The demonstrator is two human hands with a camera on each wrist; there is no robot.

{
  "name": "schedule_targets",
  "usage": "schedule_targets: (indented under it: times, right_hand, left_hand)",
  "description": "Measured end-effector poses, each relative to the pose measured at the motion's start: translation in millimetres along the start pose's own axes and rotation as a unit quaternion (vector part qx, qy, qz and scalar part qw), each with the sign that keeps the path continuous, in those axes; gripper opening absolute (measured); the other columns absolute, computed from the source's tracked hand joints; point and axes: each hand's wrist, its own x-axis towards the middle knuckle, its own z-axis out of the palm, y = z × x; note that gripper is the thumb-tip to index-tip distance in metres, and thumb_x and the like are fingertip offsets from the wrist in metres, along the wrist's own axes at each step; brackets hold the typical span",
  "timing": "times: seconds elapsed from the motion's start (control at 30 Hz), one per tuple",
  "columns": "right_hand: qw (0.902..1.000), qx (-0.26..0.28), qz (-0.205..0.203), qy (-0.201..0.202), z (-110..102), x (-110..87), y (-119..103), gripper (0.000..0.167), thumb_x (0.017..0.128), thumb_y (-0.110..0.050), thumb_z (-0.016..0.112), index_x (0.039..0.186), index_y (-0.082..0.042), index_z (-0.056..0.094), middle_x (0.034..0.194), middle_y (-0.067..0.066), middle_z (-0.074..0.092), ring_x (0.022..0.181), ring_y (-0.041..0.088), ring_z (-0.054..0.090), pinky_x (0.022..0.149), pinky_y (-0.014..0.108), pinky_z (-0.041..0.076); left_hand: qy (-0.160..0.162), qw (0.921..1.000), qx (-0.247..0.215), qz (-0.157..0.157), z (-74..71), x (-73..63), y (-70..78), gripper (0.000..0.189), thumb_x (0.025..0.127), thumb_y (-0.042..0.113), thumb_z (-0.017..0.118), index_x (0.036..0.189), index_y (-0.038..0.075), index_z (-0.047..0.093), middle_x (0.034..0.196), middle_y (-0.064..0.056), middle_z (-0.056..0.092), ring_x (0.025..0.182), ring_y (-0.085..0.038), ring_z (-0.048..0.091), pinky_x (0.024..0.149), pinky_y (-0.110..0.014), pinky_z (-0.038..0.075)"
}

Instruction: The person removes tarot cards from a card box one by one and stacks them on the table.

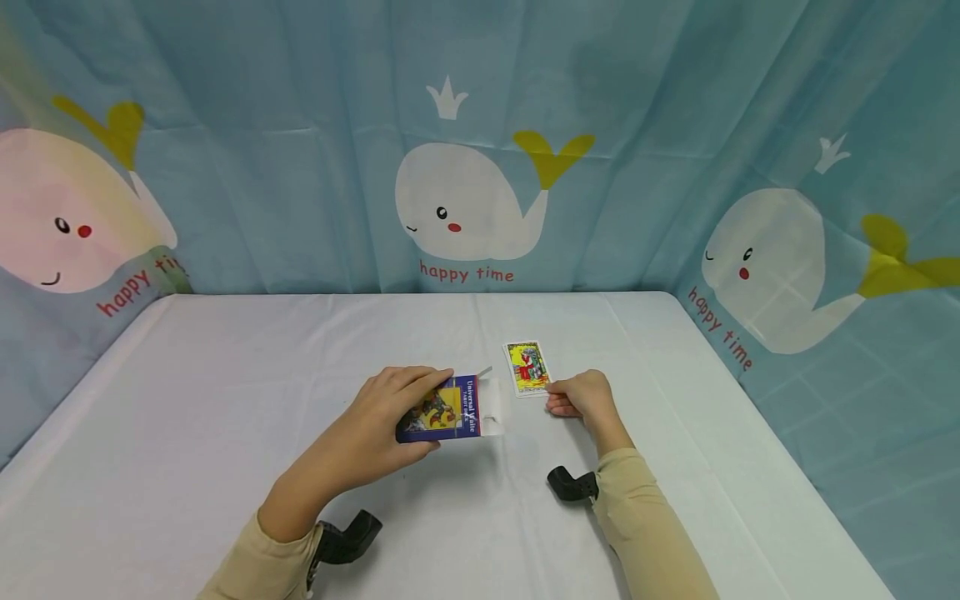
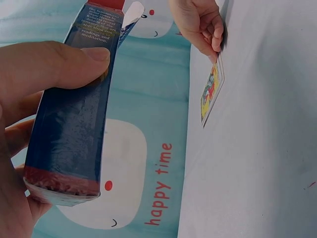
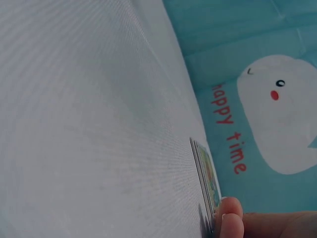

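My left hand point(image 1: 386, 417) grips a blue tarot card box point(image 1: 442, 410), thumb along one side and fingers along the other. The box reads "Universal Waite" and is held above the table, its open end with a loose flap point(image 2: 132, 14) facing right. Beyond it lies a small stack of tarot cards point(image 1: 528, 368), the top one yellow with a red figure. The thumb and fingers of my right hand point(image 1: 587, 398) pinch this stack at its near right corner. In the right wrist view, several thin card edges point(image 3: 202, 173) show beside the fingertips point(image 3: 231, 210).
A white cloth covers the table point(image 1: 187, 400). Behind it and along the right hangs a blue curtain point(image 1: 300, 167) printed with whales. Black wrist mounts point(image 1: 348, 537) stick out from both sleeves, low over the cloth.
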Motion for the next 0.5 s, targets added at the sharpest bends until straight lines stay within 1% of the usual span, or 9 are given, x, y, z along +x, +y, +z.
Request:
schedule_targets:
  times: [0.17,0.23,0.27,0.33,0.4,0.43,0.5]
  right_hand:
    - [1.0000,-0.007,-0.001,0.004,-0.4,-0.4,-0.9,0.011,0.090,-0.002,0.067,0.091,0.006,0.060,0.050,0.002,0.063,0.044,0.006,0.063,0.049,0.018,0.053]
    - [0.9999,-0.010,-0.004,0.006,-1.3,-1.0,-0.4,0.011,0.090,-0.003,0.068,0.090,0.006,0.060,0.050,0.002,0.063,0.043,0.006,0.062,0.048,0.018,0.053]
    - [0.9998,-0.014,-0.009,0.010,-2.0,-1.2,0.0,0.012,0.090,-0.003,0.068,0.089,0.007,0.061,0.050,0.001,0.062,0.043,0.005,0.061,0.047,0.018,0.052]
    - [0.9981,-0.043,-0.028,0.033,-2.1,-1.7,0.3,0.015,0.089,-0.008,0.070,0.085,0.005,0.063,0.049,-0.001,0.059,0.042,0.004,0.057,0.045,0.019,0.050]
    - [0.9927,-0.086,-0.057,0.062,-0.4,-2.2,-0.6,0.020,0.087,-0.014,0.074,0.084,0.003,0.064,0.053,-0.001,0.056,0.045,0.006,0.052,0.045,0.020,0.046]
    - [0.9880,-0.112,-0.073,0.078,1.4,-2.4,-1.6,0.023,0.086,-0.018,0.075,0.085,0.003,0.064,0.058,0.000,0.057,0.050,0.009,0.052,0.047,0.021,0.044]
    - [0.9758,-0.167,-0.100,0.099,6.7,-3.1,-4.7,0.031,0.083,-0.024,0.077,0.091,0.003,0.065,0.072,0.007,0.061,0.063,0.016,0.054,0.054,0.025,0.043]
  left_hand:
    - [0.000,1.0000,0.001,-0.002,-0.6,0.5,1.0,0.081,0.076,0.026,0.086,0.147,0.017,0.049,0.142,-0.007,0.055,0.129,-0.027,0.049,0.106,-0.055,0.040]
    - [-0.001,1.0000,0.001,-0.003,-0.7,0.7,1.2,0.081,0.076,0.026,0.086,0.147,0.018,0.049,0.142,-0.007,0.055,0.129,-0.027,0.049,0.107,-0.055,0.040]
    - [-0.002,1.0000,0.001,-0.004,-0.6,0.8,1.1,0.081,0.076,0.026,0.086,0.147,0.018,0.049,0.142,-0.007,0.055,0.129,-0.027,0.049,0.107,-0.055,0.040]
    - [-0.003,1.0000,0.002,-0.005,-0.3,0.9,1.1,0.081,0.076,0.026,0.086,0.147,0.018,0.049,0.142,-0.007,0.054,0.129,-0.027,0.049,0.107,-0.055,0.040]
    - [-0.003,1.0000,0.001,-0.006,-0.4,0.5,1.2,0.081,0.076,0.026,0.086,0.147,0.018,0.049,0.142,-0.007,0.054,0.128,-0.027,0.049,0.106,-0.055,0.040]
    - [-0.003,1.0000,0.002,-0.007,-0.4,0.2,1.2,0.080,0.076,0.026,0.086,0.147,0.017,0.049,0.142,-0.007,0.054,0.128,-0.027,0.049,0.106,-0.055,0.040]
    - [-0.003,1.0000,0.001,-0.008,-0.5,-0.5,1.3,0.080,0.076,0.025,0.086,0.147,0.017,0.049,0.142,-0.006,0.055,0.127,-0.027,0.049,0.105,-0.054,0.041]
